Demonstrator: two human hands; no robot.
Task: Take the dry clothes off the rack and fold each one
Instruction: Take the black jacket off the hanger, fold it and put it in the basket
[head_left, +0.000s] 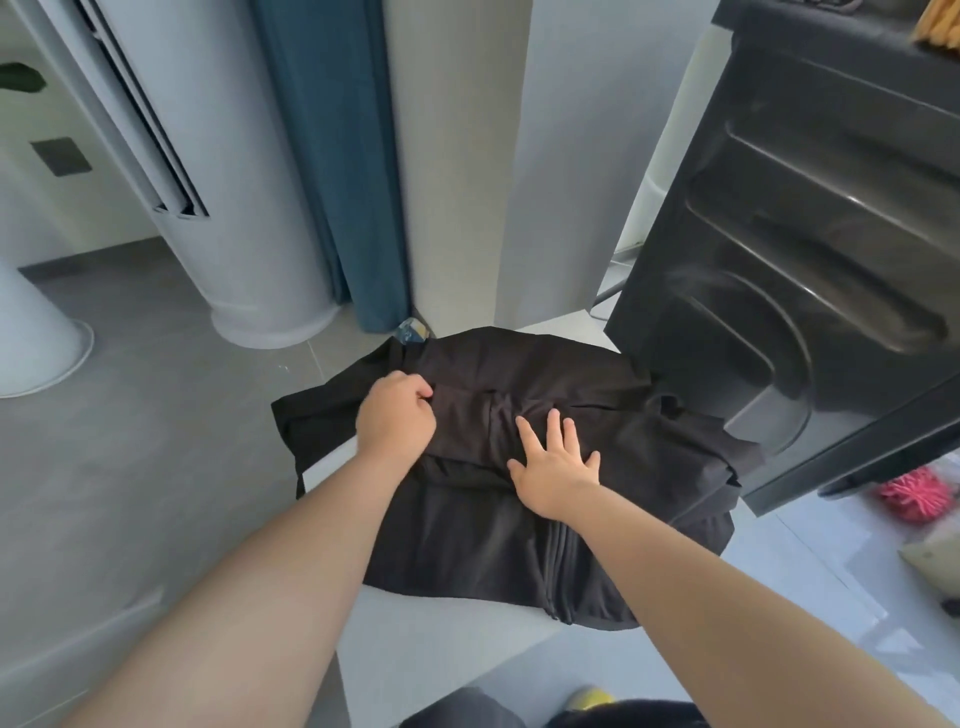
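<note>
A black garment lies spread over a small white surface in the middle of the head view, partly folded, with a sleeve or edge hanging off the left side. My left hand has its fingers curled and grips a fold of the black fabric at its upper left. My right hand lies flat with fingers spread, pressing on the middle of the garment. No drying rack is in view.
A tall dark cabinet or appliance stands close on the right. A white cylindrical standing unit and a blue curtain are behind. Grey tile floor lies to the left. Pink and yellow items sit at the lower right.
</note>
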